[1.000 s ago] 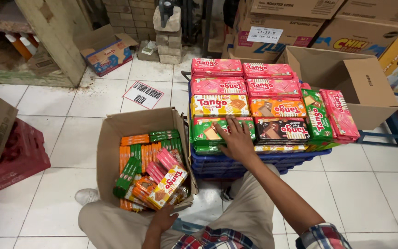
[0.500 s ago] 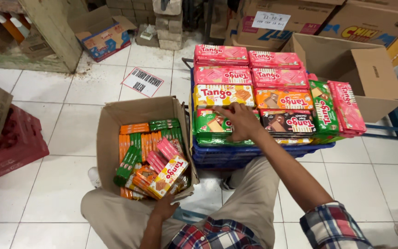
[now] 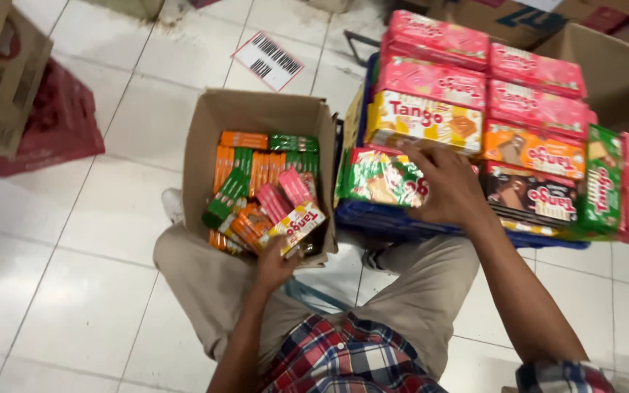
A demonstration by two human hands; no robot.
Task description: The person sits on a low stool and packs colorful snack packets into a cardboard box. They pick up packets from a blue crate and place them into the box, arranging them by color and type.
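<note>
Gripping now, left hand (image 3: 277, 263) clutches yellow wafer pack (image 3: 296, 227).

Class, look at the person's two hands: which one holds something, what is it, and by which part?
The left hand grips the yellow wafer pack by its near lower end, over the cardboard box. The right hand rests on the green pack; a grip cannot be told.

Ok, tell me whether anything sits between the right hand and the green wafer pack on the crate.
Nothing visible does. The right hand already rests on the green wafer pack, fingers spread over its right end, atop the blue crate.
</note>
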